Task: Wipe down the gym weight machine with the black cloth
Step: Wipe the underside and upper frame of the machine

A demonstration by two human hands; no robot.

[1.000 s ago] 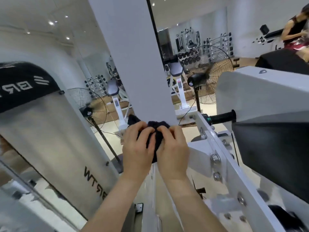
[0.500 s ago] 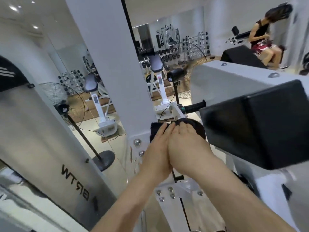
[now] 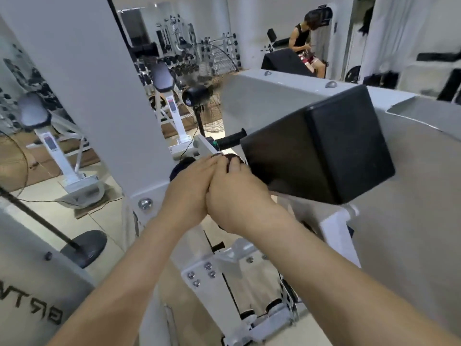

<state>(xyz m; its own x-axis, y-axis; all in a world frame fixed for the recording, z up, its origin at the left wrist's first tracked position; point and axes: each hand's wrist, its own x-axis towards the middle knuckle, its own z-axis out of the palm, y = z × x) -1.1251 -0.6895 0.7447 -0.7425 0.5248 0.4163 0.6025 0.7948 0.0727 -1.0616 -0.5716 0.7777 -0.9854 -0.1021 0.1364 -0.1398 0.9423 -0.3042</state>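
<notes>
Hands + cloth have slid right along the white frame [image 3: 204, 146] toward the black pad [image 3: 321, 146]. Gym room, tiled floor, fan [image 3: 82, 248] at left. Left hand [image 3: 189, 193] and right hand [image 3: 237, 198], fingers curled, press the black cloth [image 3: 180, 164], bunched and mostly hidden, onto the frame.

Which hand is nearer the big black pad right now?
Right. The right hand sits beside the black pad, near its lower left corner; the left hand lies farther left, pressed against the right one.
</notes>
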